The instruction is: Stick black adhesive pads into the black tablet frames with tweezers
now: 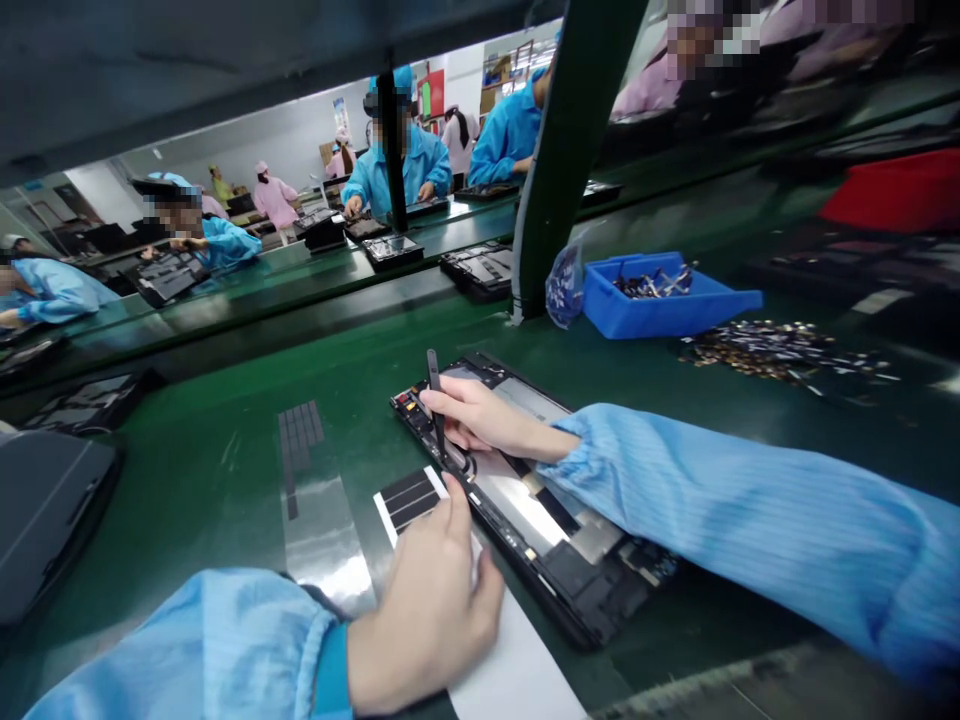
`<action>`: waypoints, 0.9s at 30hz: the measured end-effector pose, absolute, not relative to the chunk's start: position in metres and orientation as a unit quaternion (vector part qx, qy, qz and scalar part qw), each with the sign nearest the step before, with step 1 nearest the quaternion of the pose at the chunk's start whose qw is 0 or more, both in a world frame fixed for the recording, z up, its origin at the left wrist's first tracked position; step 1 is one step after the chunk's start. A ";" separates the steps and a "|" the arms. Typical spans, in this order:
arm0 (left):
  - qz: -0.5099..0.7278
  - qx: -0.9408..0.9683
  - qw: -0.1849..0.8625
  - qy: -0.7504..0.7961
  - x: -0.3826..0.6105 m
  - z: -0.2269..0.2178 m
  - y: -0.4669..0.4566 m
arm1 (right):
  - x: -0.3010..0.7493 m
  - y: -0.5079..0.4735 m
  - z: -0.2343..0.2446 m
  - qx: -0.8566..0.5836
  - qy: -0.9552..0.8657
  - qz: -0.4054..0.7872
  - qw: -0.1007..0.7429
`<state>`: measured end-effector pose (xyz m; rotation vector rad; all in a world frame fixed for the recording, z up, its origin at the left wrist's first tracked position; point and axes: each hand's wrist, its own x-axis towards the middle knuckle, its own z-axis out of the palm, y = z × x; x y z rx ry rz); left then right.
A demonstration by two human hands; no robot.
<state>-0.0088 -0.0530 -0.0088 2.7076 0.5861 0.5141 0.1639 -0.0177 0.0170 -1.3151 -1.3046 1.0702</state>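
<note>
A dark, opened tablet-like device (pixel 555 572) lies slantwise on the green bench, its inner parts exposed. My right hand (pixel 480 415) is over its upper part, closed around black tweezers (pixel 433 375) that point down at the device's near edge. Close to the tweezer tips, my left hand (pixel 431 590) has its index finger stretched to that edge and its thumb apart; I see nothing held in it. Beneath the left hand is a white sheet (pixel 517 660) with black adhesive-looking strips (pixel 405 497) at its far end. The left hand's other fingers are mostly hidden.
Left of the white sheet lies a clear film (pixel 330 540) with small dark pieces (pixel 300 435). A blue bin (pixel 652 315) and a pile of small parts (pixel 787 350) are at right. A green post (pixel 577 150) rises behind. Co-workers (pixel 401 165) sit across the line.
</note>
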 end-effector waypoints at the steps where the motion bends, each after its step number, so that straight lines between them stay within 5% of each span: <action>1: 0.185 0.943 0.181 0.209 -0.009 -0.008 -0.057 | 0.163 -0.017 0.016 -0.539 -0.533 0.442 0.480; 11: 0.072 0.919 0.231 0.311 0.003 0.034 0.003 | 0.230 -0.028 0.049 -0.604 -0.492 0.380 0.499; 17: -0.083 0.856 0.385 0.335 0.025 0.032 0.055 | 0.258 -0.025 0.010 -0.627 -0.393 0.312 0.596; 21: -0.002 0.809 0.476 0.344 0.033 0.031 0.053 | 0.254 -0.009 -0.011 -0.591 -0.358 0.278 0.667; 27: 0.308 0.706 0.559 0.306 0.063 0.078 0.072 | 0.247 0.026 -0.011 -0.528 -0.298 0.350 0.714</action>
